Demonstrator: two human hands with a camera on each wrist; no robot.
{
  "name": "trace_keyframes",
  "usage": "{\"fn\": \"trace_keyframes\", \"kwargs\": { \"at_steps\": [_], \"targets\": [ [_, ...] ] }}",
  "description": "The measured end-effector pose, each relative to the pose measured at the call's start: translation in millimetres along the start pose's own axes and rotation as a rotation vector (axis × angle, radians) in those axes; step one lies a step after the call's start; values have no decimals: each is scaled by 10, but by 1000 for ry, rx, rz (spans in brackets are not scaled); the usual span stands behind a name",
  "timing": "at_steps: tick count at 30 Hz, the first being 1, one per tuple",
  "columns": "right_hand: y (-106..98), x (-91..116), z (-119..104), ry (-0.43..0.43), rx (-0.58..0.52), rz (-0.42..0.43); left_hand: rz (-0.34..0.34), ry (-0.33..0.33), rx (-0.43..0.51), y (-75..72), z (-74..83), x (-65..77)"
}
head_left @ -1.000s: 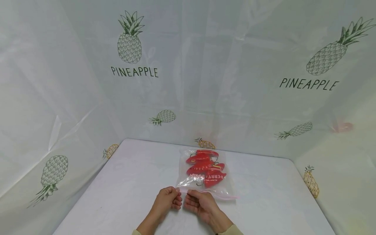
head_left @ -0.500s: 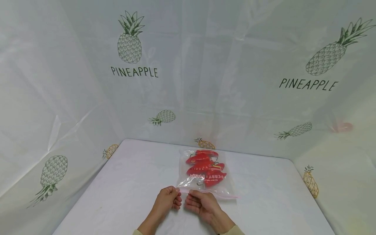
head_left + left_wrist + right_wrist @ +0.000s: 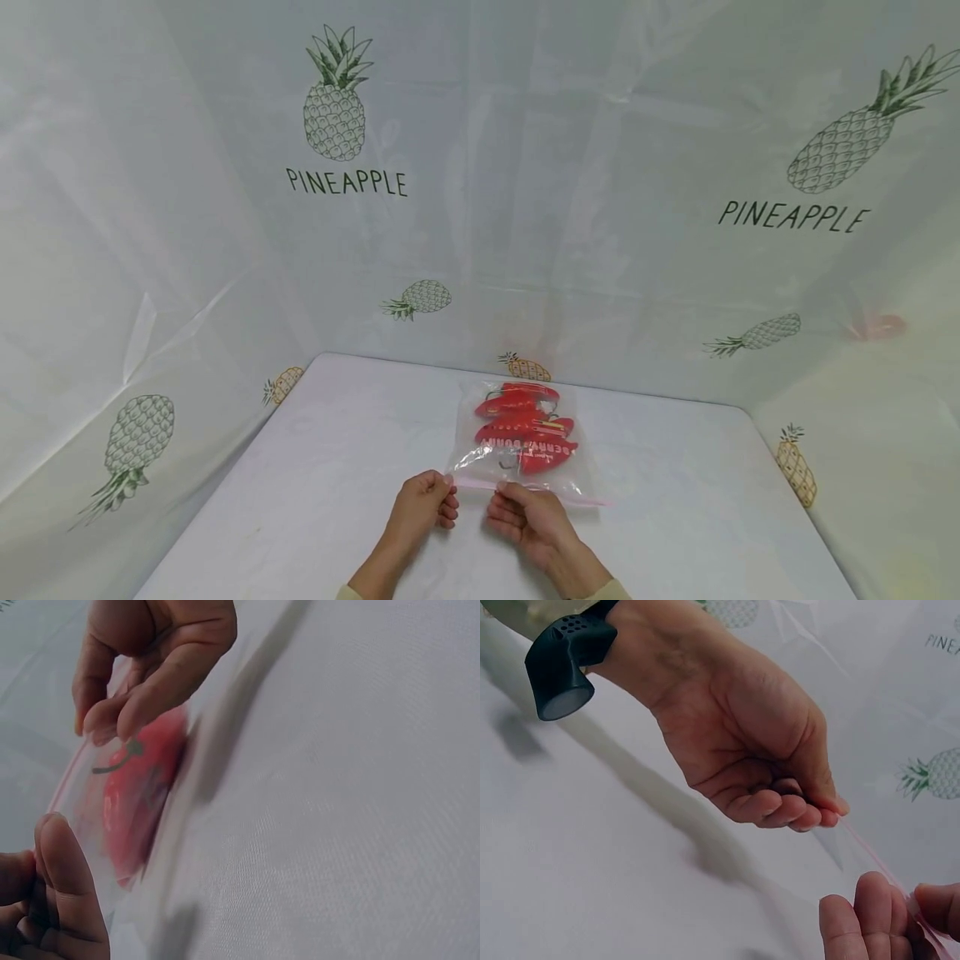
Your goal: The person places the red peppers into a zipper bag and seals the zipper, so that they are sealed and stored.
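Observation:
A clear zip bag [image 3: 468, 437] lies on the white table, its pink zip strip [image 3: 476, 483] facing me. Inside it are several red peppers [image 3: 549, 455] with green stems. My left hand [image 3: 420, 507] pinches the strip's left end between thumb and forefinger. A short way to the right, my right hand [image 3: 536, 523] pinches the same strip, its other fingers loosely curled. The left wrist view shows the strip stretched between both hands and a red pepper [image 3: 142, 802] behind the film. From the right wrist, the left hand [image 3: 742, 742] holds the strip's far end.
The white table [image 3: 337, 433] is enclosed by pale curtains [image 3: 570, 167] printed with pineapples. The bag lies near the table's back edge. A dark camera [image 3: 566, 664] is strapped to the left wrist.
My right hand has slid to the right along the pink strip, widening the gap between the hands. My left hand keeps its pinch at the left end, shifting slightly left. The peppers barely move.

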State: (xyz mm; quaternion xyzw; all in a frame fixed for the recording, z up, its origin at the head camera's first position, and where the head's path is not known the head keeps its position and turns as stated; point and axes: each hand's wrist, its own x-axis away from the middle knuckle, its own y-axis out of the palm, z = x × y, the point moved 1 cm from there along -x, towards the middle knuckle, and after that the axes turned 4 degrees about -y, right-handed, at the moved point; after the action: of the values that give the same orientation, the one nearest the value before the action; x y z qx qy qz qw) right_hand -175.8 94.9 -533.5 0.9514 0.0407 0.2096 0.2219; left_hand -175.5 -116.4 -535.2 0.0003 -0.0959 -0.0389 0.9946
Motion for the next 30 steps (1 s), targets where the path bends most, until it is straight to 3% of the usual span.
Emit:
{"fn": "trace_keyframes", "kwargs": {
  "at_steps": [30],
  "targets": [
    [-300,48,-107,-16,4,34,-12,-31,34,-81,21,-36]
  ]
}}
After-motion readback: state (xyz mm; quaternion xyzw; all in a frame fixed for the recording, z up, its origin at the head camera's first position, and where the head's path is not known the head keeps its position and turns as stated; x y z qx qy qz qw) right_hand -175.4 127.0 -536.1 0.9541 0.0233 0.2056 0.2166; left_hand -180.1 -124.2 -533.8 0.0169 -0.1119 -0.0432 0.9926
